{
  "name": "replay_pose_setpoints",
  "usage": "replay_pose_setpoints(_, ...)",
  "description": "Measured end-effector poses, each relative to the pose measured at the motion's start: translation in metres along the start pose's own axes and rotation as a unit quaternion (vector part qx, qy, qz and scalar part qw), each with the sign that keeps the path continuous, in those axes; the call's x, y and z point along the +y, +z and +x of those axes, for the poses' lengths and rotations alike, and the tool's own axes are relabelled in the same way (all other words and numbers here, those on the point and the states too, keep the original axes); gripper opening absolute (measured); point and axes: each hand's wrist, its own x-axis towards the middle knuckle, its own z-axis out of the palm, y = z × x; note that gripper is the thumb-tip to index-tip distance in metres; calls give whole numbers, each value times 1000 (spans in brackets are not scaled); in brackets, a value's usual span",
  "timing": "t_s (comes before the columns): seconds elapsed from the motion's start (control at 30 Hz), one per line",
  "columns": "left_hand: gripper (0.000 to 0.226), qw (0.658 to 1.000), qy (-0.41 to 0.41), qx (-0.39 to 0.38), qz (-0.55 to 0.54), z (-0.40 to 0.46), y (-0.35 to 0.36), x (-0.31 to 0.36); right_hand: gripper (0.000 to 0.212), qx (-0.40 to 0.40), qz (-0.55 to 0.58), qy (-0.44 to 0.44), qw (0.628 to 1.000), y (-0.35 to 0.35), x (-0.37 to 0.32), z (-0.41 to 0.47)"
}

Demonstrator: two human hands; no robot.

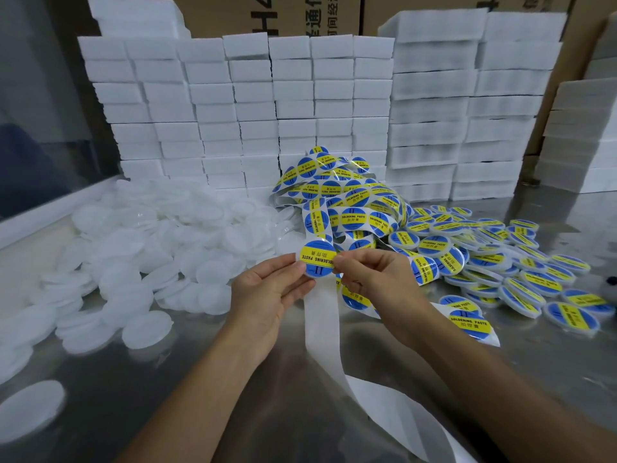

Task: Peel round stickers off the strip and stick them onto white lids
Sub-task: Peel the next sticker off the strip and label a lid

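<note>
Both hands pinching a round sticker above the steel table.

Left hand (267,292) and right hand (370,279) grip opposite edges of the sticker (317,259), its yellow band running left–right; the bare backing strip (325,332) trails toward the near edge, between plain lids (147,329) and labelled lids (521,285).

Bare lids (140,259) left, stickered lids (500,262) right

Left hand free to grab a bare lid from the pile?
Probably not yet: the left hand pinches the sticker with the right hand. The bare lids lie unobstructed beside it.
</note>
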Motion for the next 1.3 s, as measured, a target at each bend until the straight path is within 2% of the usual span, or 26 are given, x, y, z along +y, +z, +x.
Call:
replay_pose_setpoints(0.4,14,999,19,18,41,-2,2,0,7,9,-26,-6,1000,-1,0,-1)
replay_pose_setpoints(0.57,11,997,37,35,52,-3,4,0,7,36,-92,-60,993,1,1,-2)
replay_pose_setpoints(0.77,10,994,56,15,91,-4,4,-2,7,75,-162,-114,977,1,3,-1)
replay_pose_setpoints(0.9,9,996,49,1,69,-4,3,0,11,93,-195,-136,967,-1,6,1)
replay_pose_setpoints(1.1,14,999,2,-54,7,-7,6,-1,16,64,-152,-147,975,1,13,2)
replay_pose_setpoints(1.23,15,996,0,-82,-19,-8,6,-1,44,-4,-133,-142,981,6,16,-1)
replay_pose_setpoints(1.3,16,996,-1,-89,-17,-8,5,0,47,-14,-134,-140,981,7,16,-1)
